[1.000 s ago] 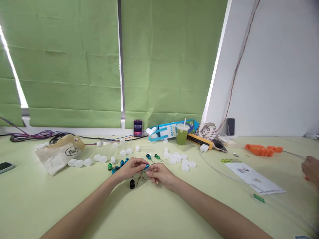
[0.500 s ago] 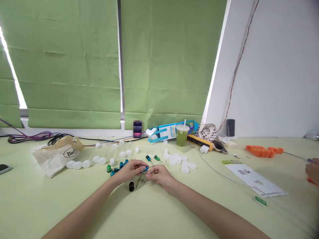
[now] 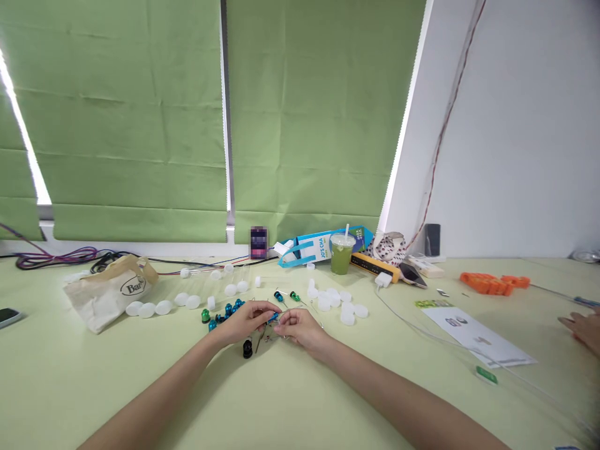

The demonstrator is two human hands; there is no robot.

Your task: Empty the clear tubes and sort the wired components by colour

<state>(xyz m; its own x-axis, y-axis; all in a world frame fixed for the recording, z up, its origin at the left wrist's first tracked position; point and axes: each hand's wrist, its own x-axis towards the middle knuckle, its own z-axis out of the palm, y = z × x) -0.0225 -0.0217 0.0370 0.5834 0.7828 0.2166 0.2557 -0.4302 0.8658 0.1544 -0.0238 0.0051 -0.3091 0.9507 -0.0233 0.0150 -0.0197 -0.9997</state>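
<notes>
Moved: our two hands have drawn a touch tighter together since half a second back. Over at the right edge, a co-worker's hand (image 3: 584, 328) has dropped lower and spread out.
Blue piece: the blue piece (image 3: 273, 317) sits between our two sets of fingertips, low over the middle of the worktop (image 3: 281, 400).
Left hand: our left hand (image 3: 244, 322) is closed in a pinch on it from the left with the fingers curled. We judge it's a fingertip hold because the thing is so small.
Right hand: our right hand (image 3: 304, 329) meets it from the other side, fingers bunched on its near end. Two pinches should keep it from twisting, we reckon.
Forearms: both run low along the worktop, likely for steadiness.
Wires: thin metal wires (image 3: 266, 336) lie just under the hands.
Black knob: a black knob (image 3: 247, 349) stands just below the left hand, within easy reach.
Coloured knobs: blue and green knobs (image 3: 224, 311) cluster just left of the hands.
White caps: white caps (image 3: 338, 303) are scattered to the right and more lie to the left, all a little apart from us.
Further out: a green drink cup (image 3: 341, 253) and a cloth bag (image 3: 110, 289) sit well back.
</notes>
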